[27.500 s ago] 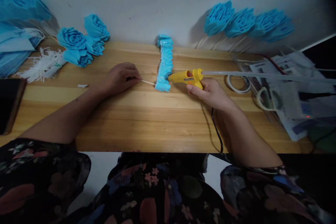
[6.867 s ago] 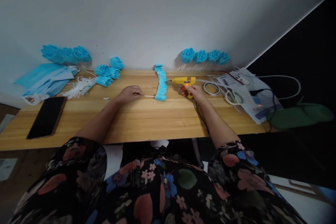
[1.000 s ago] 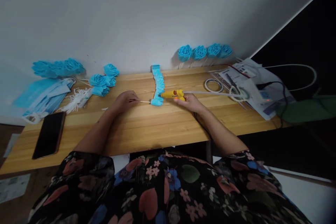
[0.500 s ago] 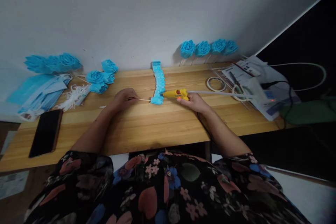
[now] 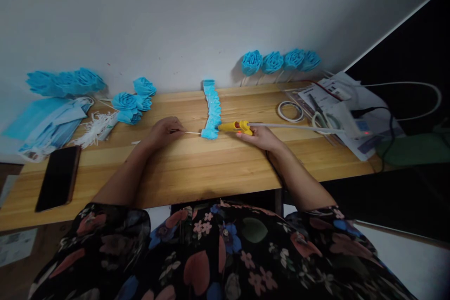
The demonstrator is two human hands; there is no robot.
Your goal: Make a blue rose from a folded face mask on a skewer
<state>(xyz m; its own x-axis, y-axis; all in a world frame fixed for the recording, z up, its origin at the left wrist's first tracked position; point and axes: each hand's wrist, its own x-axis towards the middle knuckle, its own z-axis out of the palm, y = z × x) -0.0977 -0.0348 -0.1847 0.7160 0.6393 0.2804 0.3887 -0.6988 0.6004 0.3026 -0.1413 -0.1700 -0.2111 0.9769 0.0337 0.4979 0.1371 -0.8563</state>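
Observation:
My left hand (image 5: 167,131) pinches a thin wooden stick (image 5: 192,133). The stick's far end meets the near, folded end of a pleated blue strip (image 5: 212,108), which stretches away from me toward the wall. In my right hand (image 5: 262,137) is a yellow glue gun (image 5: 232,126), its fingers wrapped around the handle. The gun's nozzle points left and reaches the strip close to the stick; whether it touches cannot be made out. A long pale glue stick (image 5: 291,126) juts out of the gun's back to the right.
Blue flowers on stems (image 5: 273,62) lean against the wall at right, more blue flowers (image 5: 124,101) lie at left. Face masks (image 5: 45,122), white straps (image 5: 94,131) and a phone (image 5: 58,178) are on the left. A tape roll (image 5: 290,111), papers (image 5: 363,138) and a power strip (image 5: 353,124) are on the right.
Both hands keep their grips, and the stick, strip and glue gun stay almost where they were. The view has shifted very slightly.

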